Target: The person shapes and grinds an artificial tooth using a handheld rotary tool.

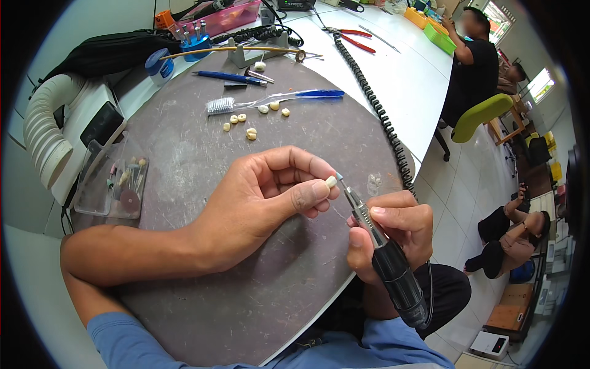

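Observation:
Between the thumb and forefinger of my left hand (pixel 276 187) is a small cream-white dental crown (pixel 331 182). My right hand (pixel 393 230) grips a rotary handpiece (pixel 393 270) with a metal nose and a black body, much like a pen. Its small bluish tip (pixel 339 176) is at the crown, touching or nearly so. Beyond my left hand, several loose tooth-shaped crowns (pixel 251 134) lie on the grey work mat (pixel 184 160). A clear toothbrush (pixel 276 98) with a blue handle end rests just past them.
A clear box of grinding bits (pixel 126 203) and a white ribbed hose (pixel 46 129) stand at left. A blue pen (pixel 230 77) lies farther back. One coiled black cord (pixel 375 104) crosses the right side, near red-handled pliers (pixel 356 40). Other people (pixel 476 67) sit at right.

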Demonstrator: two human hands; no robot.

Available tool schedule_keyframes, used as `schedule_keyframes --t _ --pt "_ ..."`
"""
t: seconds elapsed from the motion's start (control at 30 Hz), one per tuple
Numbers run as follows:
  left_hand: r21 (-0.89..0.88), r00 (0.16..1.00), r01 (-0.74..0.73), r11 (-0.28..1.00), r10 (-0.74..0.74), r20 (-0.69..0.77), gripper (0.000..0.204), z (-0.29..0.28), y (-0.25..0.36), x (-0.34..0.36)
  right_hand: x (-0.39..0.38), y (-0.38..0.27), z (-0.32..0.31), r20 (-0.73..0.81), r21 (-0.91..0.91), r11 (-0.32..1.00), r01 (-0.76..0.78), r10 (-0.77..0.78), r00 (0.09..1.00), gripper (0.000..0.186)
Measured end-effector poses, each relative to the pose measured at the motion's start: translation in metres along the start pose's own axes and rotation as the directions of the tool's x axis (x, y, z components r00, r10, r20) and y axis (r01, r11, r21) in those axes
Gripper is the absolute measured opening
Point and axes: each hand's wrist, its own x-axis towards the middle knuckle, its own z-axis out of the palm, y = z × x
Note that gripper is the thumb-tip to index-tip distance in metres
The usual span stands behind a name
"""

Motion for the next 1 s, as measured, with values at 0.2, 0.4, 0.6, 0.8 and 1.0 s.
schedule_keyframes --t 0.2,0.4,0.6,0.8,1.0 --pt "-0.003 1.0 -0.008 1.0 0.008 0.001 0.018 0.003 0.003 -0.001 0.003 -0.004 0.0 0.001 -0.005 1.0 0.012 -0.012 1.0 0.033" --pt "0.024 0.998 -0.034 0.999 0.035 -0.051 0.018 0.005 0.001 0.004 0.004 -0.004 -0.013 0.136 0.012 0.995 -0.102 0.1 0.986 0.033" --pt "0.114 0.998 -0.061 0.992 0.059 0.025 0.017 0.002 -0.003 0.005 0.022 -0.014 -0.013 0.016 0.33 0.875 -0.354 0.369 0.929 0.044" --pt "0.152 0.988 -0.152 0.977 0.152 0.014 0.023 0.007 -0.001 -0.001 0.038 -0.013 0.001 0.25 0.446 0.711 -0.544 0.484 0.838 0.043" --pt "0.279 0.971 -0.239 0.93 0.225 0.081 0.018 -0.008 -0.003 0.0 0.041 -0.015 0.0 0.408 0.232 0.668 -0.707 0.593 0.694 0.023"
